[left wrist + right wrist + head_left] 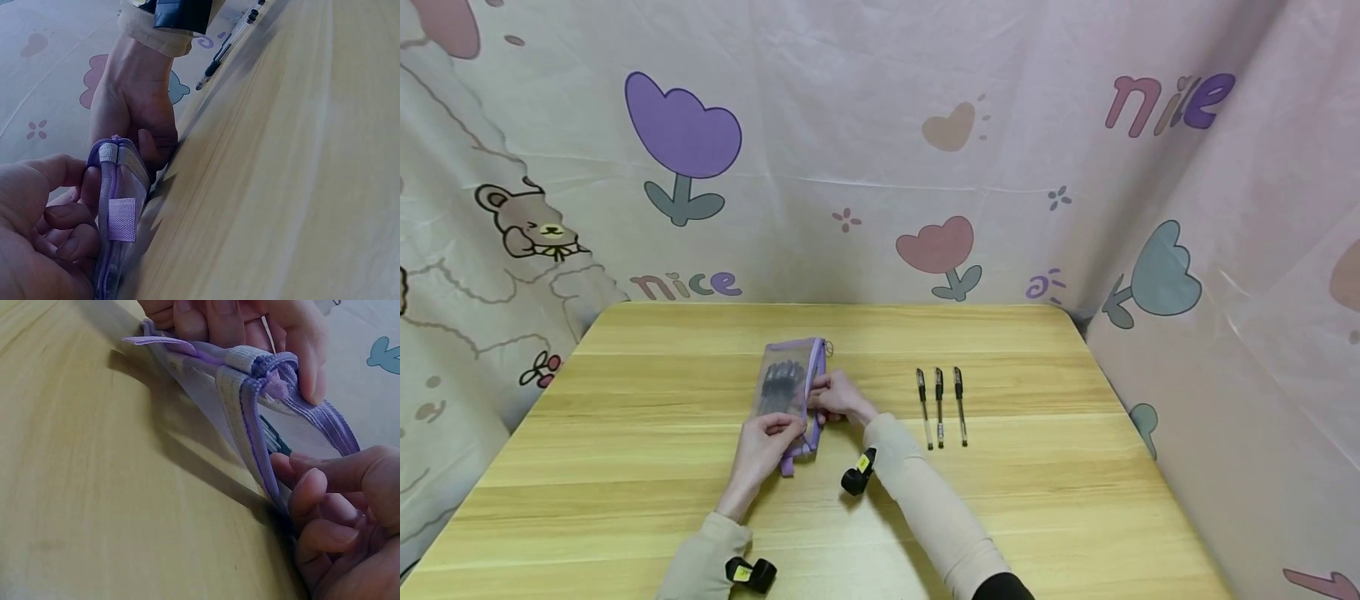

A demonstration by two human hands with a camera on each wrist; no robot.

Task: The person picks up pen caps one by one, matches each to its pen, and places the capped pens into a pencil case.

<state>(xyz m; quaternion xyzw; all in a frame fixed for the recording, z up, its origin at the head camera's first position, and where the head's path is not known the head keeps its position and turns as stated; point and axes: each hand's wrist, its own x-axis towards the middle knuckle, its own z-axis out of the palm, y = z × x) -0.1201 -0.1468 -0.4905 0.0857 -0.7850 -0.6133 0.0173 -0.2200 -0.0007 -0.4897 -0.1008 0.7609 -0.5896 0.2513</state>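
Note:
A see-through mesh pencil pouch (772, 356) with purple edging lies on the table, a dark bundle (782, 383) showing through its mesh; I cannot tell exactly what the bundle is. The pouch's zipped side gapes open in the right wrist view, where a dark, striped part of the contents shows inside. My left hand (763, 446) pinches the edge of the opening near the purple tab (122, 219). On the opposite edge, my right hand (842, 396) grips with thumb and fingers, some fingertips reaching into the mouth.
Three black-capped clear pens (939, 408) lie side by side to the right of my right hand. The wooden table (1037, 500) meets a printed curtain (835, 125) at its back and sides. Black wrist cameras (858, 472) sit on both sleeves.

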